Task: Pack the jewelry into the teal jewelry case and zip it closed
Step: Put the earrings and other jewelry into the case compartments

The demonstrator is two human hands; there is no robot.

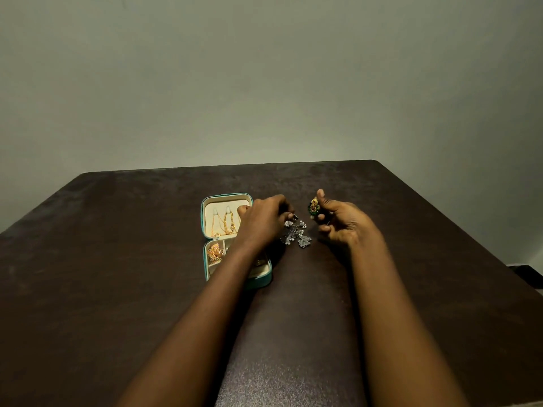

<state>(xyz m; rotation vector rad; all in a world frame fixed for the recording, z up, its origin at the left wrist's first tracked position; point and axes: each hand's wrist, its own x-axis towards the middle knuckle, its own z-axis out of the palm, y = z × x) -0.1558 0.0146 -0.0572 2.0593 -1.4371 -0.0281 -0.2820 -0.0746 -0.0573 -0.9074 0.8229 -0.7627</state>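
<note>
Green earring (313,209) in R hand (340,221)

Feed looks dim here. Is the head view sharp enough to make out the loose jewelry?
Head view: dim overall, with the wall darkening toward the corners; the wide-angle lens splays the table sides; the silver jewelry is small and soft, its detail unreadable; the green-and-gold earring in the right hand is distinguishable; no glare.

We extend both bare forearms forward side by side, the left hand (263,220) palm-down with its fingers curled so that any grip is hidden, and the right hand (342,223) turned palm-inward, thumb raised, pinching a green-and-gold earring (313,209) between thumb and forefinger.
</note>
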